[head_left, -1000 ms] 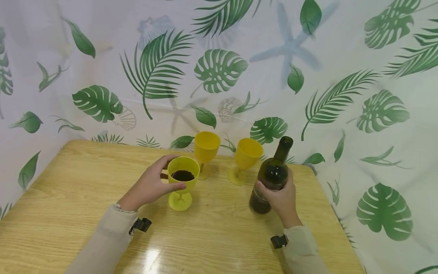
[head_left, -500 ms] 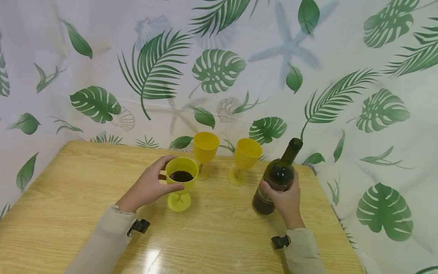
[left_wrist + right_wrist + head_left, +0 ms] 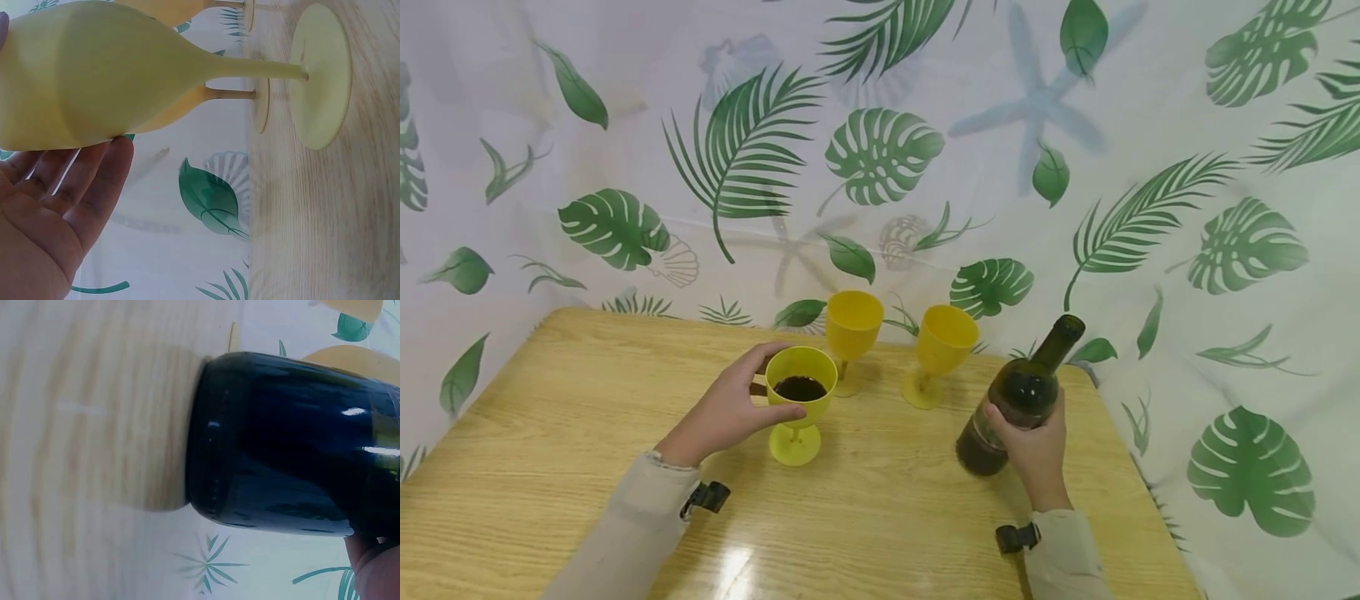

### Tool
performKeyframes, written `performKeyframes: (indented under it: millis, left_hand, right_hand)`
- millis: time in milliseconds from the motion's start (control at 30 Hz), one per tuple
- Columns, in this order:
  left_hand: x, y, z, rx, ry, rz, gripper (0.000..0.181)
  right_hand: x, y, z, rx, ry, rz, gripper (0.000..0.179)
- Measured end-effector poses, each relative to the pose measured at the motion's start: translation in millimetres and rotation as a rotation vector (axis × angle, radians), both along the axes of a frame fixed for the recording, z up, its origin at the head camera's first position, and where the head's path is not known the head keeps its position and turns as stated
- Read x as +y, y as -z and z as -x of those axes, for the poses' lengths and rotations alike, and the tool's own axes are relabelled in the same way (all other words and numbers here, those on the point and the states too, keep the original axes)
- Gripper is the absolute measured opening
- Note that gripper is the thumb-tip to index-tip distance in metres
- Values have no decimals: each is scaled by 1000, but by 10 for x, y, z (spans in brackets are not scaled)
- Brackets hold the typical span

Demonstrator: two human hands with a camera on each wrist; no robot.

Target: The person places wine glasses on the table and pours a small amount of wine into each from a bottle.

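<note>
We've got the left grip (image 3: 733,408) round the near yellow goblet (image 3: 817,403), dark liquid (image 3: 800,388) inside, on the desk (image 3: 865,525); to its right, our right grip (image 3: 1033,443) clasps the bottle (image 3: 1022,392); two goblets (image 3: 854,332), far side!

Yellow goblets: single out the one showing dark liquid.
The front goblet, held by the left hand: dark liquid shows inside it, whereas none shows in the two rear goblets.

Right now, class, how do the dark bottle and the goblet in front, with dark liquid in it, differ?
Colour: the bottle is dark; the goblet is yellow.
Shape: the bottle narrows to a neck; the goblet has a wide bowl on a thin stem.
Hold: the right hand grips the bottle; the left hand holds the goblet.
Shared: both are hand-held.
</note>
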State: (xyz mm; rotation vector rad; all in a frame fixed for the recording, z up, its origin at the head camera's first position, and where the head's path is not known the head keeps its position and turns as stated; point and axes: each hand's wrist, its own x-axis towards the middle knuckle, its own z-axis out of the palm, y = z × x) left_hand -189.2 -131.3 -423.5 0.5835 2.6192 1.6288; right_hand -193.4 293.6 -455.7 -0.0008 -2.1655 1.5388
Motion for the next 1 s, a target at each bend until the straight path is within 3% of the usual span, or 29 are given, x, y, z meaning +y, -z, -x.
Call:
performKeyframes:
  millis: [167,600,867,1000]
  left_hand:
    - [10,11,9,5,1,5,89]
    - [13,4,-7,7,-5,16,90]
    - [17,41,-15,7,-7,3,92]
    - [32,64,-1,-2,9,-20,94]
  right_hand:
    - [40,26,5,23,-2,5,86]
    - [83,22,-24,-54,-48,3,93]
    - [140,36,-70,20,-212,73,78]
    - [196,47,-45,52,-227,70,73]
